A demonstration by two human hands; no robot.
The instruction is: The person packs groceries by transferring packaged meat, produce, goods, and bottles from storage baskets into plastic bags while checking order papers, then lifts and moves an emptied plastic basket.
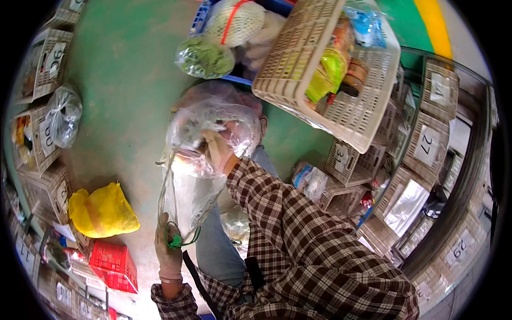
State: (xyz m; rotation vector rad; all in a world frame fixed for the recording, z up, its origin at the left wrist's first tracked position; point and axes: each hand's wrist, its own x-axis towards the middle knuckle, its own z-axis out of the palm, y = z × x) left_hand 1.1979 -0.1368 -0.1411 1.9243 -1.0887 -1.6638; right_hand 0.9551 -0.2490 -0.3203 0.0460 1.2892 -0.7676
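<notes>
A large clear plastic bag (184,194) hangs in front of me, its upper part bulging with pinkish and pale contents that blur behind the film. My left hand (169,248), in a pale glove, is closed on the bag's lower gathered edge, where a cord and a green tie (175,242) show. Higher up, my right hand (217,153), also gloved, reaches into the bulging part of the bag. Its fingertips are partly hidden by plastic and contents, so their grip is unclear. My jeans and a shoe show behind the bag.
A beige crate (288,58) with packets and a brown-lidded jar (354,77) rests tilted over a blue crate (242,80) of bagged vegetables. Numbered crates line shelves on both sides. A yellow sack (103,210) and red basket (113,266) stand left; a filled plastic bag (310,180) lies right.
</notes>
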